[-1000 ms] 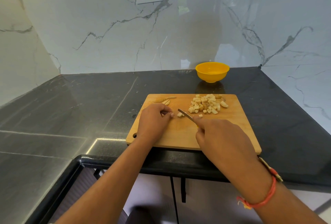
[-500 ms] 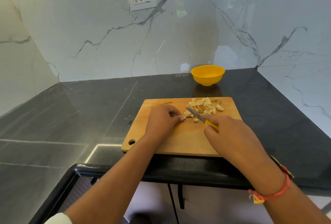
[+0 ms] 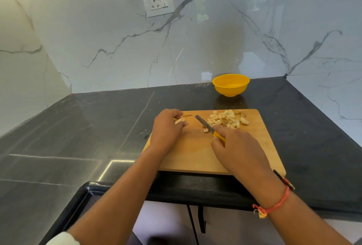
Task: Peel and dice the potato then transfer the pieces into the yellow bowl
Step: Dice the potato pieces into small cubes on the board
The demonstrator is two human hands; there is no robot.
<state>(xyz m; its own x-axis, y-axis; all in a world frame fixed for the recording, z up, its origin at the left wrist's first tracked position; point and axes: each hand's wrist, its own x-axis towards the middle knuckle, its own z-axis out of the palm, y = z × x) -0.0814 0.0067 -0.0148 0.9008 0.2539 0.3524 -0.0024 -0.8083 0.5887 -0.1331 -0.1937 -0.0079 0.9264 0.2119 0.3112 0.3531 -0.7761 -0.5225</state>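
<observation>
A wooden cutting board (image 3: 260, 138) lies on the black counter. A pile of diced potato pieces (image 3: 228, 120) sits at the board's far right part. My right hand (image 3: 238, 148) grips a knife (image 3: 205, 124) with a yellow handle, its blade pointing away and to the left, next to one loose dice. My left hand (image 3: 166, 130) is at the board's far left corner, its fingers curled on potato strips (image 3: 179, 120); a thin strip lies just beyond them. The yellow bowl (image 3: 231, 85) stands behind the board near the wall.
The black stone counter (image 3: 88, 127) runs left and right between marble walls that meet at a corner behind the bowl. A wall socket (image 3: 158, 0) is mounted high on the back wall. The counter's front edge is just under my forearms.
My left hand moved left from the cut pieces to the potato strips at the board's far left corner. The knife in my right hand stayed near the pile.
</observation>
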